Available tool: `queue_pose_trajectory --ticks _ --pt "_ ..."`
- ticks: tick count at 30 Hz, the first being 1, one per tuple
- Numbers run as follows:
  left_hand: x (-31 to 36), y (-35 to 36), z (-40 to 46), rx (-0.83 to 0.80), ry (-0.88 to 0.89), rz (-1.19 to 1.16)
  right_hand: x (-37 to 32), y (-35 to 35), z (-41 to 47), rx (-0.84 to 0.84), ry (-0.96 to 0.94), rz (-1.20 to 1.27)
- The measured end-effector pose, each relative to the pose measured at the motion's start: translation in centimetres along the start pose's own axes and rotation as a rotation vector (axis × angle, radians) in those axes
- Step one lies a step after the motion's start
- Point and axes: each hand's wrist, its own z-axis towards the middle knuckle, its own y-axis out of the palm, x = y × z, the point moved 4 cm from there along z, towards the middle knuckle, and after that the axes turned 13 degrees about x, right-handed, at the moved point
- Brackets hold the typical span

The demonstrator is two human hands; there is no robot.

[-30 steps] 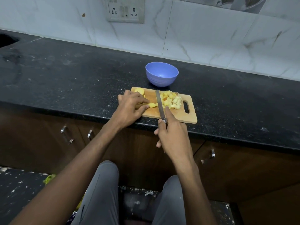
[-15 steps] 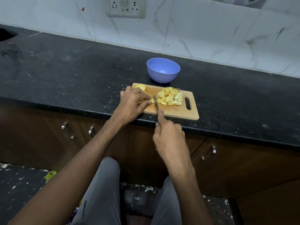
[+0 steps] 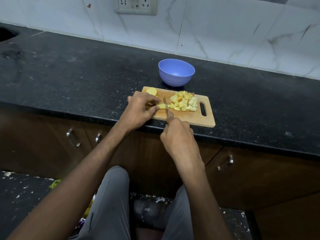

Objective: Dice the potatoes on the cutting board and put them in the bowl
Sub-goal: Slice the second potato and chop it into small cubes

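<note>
A wooden cutting board [image 3: 188, 118] is seen at the front edge of the black countertop [image 3: 78, 80], its handle slot turned to the right. The left hand [image 3: 141, 110] is curled down over a potato strip [image 3: 161, 106] on the board's left half, fingertips pinched together on the piece and pinning it flat. The knife [image 3: 165, 106] is gripped in the right hand [image 3: 176, 134], fingers wrapped shut around the handle and the forefinger laid forward toward the spine. The blade is stood on edge across the strip's right end, just beside the left fingertips; whether the edge is fully through to the wood cannot be told from this angle. To the right of the blade, a heap of diced potato [image 3: 184, 103] is piled near the handle slot, pale yellow cubes with a few reddish bits of skin showing. An uncut potato piece [image 3: 151, 91] is parked at the board's far left corner, touching the back of the left hand or very nearly. Behind the board, close to its far edge, the blue bowl [image 3: 176, 78] is stood upright on the counter, and nothing is seen inside it. A switch plate [image 3: 136, 6] is mounted on the white marble-look wall above. Below the counter, brown cabinet doors [image 3: 43, 144] with metal pulls are visible, and grey trouser legs [image 3: 110, 205] fill the bottom of the view.
</note>
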Motion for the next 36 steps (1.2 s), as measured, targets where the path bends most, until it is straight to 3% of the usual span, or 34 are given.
queue_pose_trajectory --ticks 9,20,33,36 --pt "-0.1 -0.4 0.1 -0.003 -0.08 -0.057 1.8 0.9 0.3 0.071 0.134 0.385" --pt "0.0 -0.4 0.1 0.008 -0.057 -0.053 -0.4 0.0 -2.9 0.085 -0.023 0.038" --pt "-0.3 -0.2 0.0 0.037 -0.064 -0.076 -1.7 1.1 -0.7 0.028 0.035 0.077" --pt "0.0 -0.4 -0.1 0.042 -0.061 -0.074 -0.8 1.7 -0.4 0.033 0.046 0.202"
